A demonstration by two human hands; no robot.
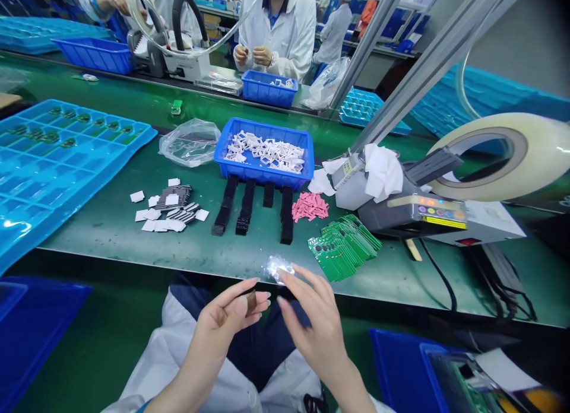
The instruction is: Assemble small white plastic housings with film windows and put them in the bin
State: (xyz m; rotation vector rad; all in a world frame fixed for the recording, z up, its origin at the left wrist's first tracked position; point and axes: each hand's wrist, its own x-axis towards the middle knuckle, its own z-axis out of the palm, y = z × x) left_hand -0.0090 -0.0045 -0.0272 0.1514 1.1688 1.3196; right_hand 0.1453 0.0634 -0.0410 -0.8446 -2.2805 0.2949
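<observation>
Currently, a small dark piece (pixel 252 303) sits pinched in the left hand (pixel 220 319)

In the head view, the left thumb and fingers close on the piece, before the bench (pixel 202 247). The right hand (pixel 315 315) is loosely open, fingertips by shiny clear scraps (pixel 278 267); whether they touch, I cannot tell. Green boards (pixel 344 247) lie near.

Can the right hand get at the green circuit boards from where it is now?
Probably yes. The right hand is open, with its fingertips at the clear film; the green circuit boards lie fanned out just beyond it, to the right, and nothing visible stands in between.
</observation>
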